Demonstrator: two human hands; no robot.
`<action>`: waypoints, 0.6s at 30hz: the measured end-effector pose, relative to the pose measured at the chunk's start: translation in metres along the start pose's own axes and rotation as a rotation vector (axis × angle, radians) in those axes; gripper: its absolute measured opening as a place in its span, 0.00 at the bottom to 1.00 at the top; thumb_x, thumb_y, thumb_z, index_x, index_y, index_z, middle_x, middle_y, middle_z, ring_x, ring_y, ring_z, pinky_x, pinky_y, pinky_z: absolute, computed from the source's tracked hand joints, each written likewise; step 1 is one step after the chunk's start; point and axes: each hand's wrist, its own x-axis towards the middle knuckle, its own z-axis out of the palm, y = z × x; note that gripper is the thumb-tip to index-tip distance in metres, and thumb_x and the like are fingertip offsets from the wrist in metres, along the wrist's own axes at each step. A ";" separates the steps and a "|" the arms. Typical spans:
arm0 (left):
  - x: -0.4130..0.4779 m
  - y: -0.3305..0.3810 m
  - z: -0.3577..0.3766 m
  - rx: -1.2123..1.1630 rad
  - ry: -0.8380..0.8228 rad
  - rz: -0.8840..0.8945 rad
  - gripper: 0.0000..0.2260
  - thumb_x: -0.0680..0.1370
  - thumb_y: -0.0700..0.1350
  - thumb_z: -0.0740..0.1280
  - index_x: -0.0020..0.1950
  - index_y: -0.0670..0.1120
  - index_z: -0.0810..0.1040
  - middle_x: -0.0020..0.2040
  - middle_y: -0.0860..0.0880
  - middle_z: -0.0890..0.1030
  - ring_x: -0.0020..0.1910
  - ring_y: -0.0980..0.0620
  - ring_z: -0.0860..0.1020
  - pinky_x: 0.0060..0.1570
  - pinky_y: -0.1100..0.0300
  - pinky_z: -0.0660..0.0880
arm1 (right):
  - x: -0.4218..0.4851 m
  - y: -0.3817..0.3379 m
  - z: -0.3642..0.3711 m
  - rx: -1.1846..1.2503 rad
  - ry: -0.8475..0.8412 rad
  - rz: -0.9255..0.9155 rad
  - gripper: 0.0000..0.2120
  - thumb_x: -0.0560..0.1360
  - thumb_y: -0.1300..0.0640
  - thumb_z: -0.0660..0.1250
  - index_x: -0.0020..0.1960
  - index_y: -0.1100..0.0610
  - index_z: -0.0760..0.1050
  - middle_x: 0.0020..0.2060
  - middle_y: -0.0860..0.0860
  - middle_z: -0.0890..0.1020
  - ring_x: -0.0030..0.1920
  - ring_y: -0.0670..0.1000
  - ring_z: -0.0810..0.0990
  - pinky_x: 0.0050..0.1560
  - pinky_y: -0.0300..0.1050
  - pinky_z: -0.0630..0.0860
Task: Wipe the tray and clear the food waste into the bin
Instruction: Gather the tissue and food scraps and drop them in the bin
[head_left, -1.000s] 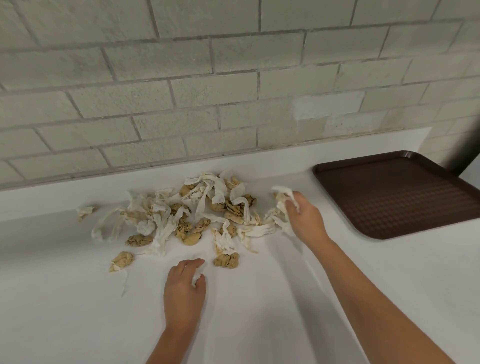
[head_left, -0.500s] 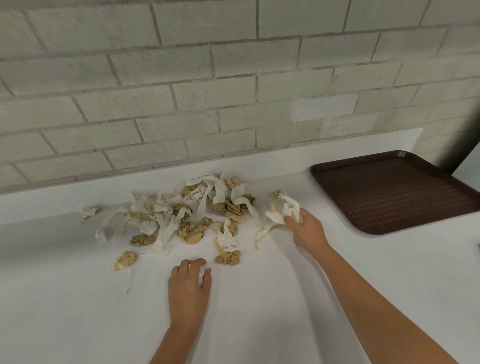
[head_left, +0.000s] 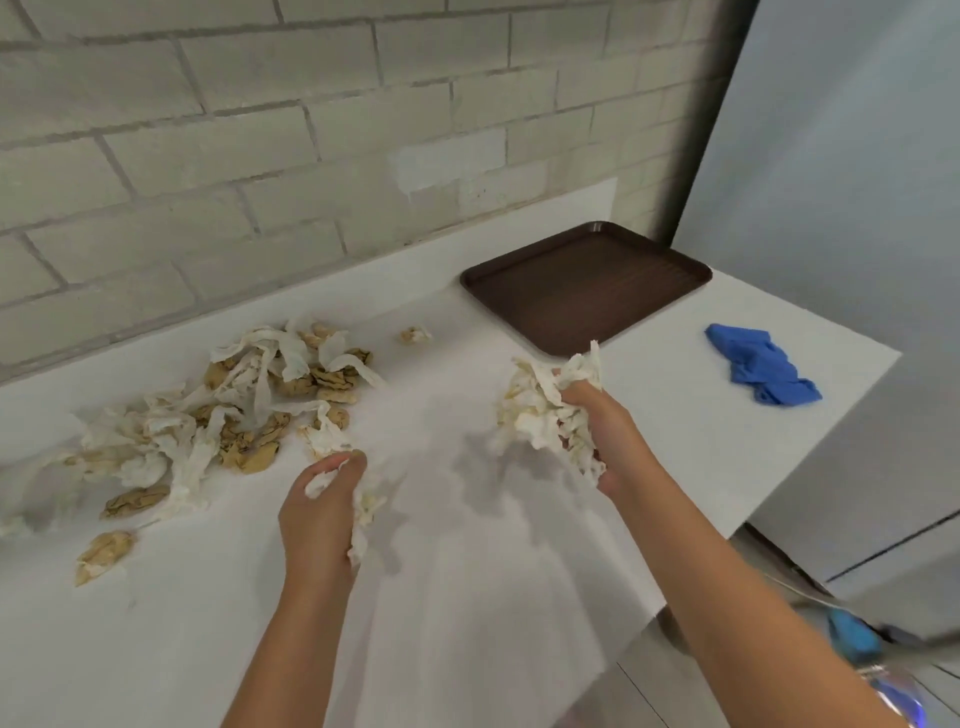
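A pile of food waste (head_left: 223, 415), white shreds and tan lumps, lies scattered on the white counter (head_left: 467, 597) at the left. My right hand (head_left: 602, 431) grips a big bunch of the white and tan scraps (head_left: 540, 410), lifted above the counter. A smaller clump of white scraps (head_left: 363, 504) is held in my left hand (head_left: 317, 514), just right of the pile. The dark brown tray (head_left: 587, 286) sits bare at the back right, against the wall. One stray scrap (head_left: 415, 335) lies between the pile and the tray.
A crumpled blue cloth (head_left: 761, 371) lies on the counter's right end. A brick wall runs behind the counter, and a pale panel stands at the right. The counter's edge drops to the floor at the lower right, where a blurred blue object (head_left: 852, 639) shows.
My right hand has gathered a larger bunch of scraps and lifted it toward the right. My left hand has closed on scraps. The view has swung right, bringing the blue cloth into sight.
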 end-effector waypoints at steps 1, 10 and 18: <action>-0.010 -0.001 0.010 -0.026 -0.063 -0.033 0.11 0.72 0.43 0.72 0.53 0.47 0.80 0.50 0.51 0.82 0.49 0.52 0.80 0.51 0.56 0.76 | -0.009 0.000 -0.014 0.061 0.013 0.010 0.14 0.73 0.59 0.63 0.58 0.55 0.77 0.48 0.55 0.83 0.46 0.54 0.81 0.49 0.47 0.75; -0.111 -0.057 0.134 0.137 -0.510 -0.178 0.03 0.70 0.46 0.73 0.44 0.51 0.83 0.42 0.50 0.84 0.40 0.50 0.81 0.41 0.57 0.75 | -0.079 -0.014 -0.146 0.454 0.136 -0.012 0.08 0.56 0.65 0.60 0.31 0.55 0.73 0.28 0.50 0.69 0.25 0.49 0.70 0.25 0.37 0.69; -0.199 -0.134 0.277 0.332 -0.749 -0.184 0.04 0.71 0.46 0.73 0.44 0.49 0.81 0.39 0.51 0.84 0.36 0.54 0.83 0.32 0.62 0.77 | -0.081 -0.037 -0.298 0.484 0.222 0.066 0.18 0.46 0.63 0.69 0.32 0.54 0.66 0.28 0.50 0.68 0.29 0.51 0.68 0.34 0.39 0.64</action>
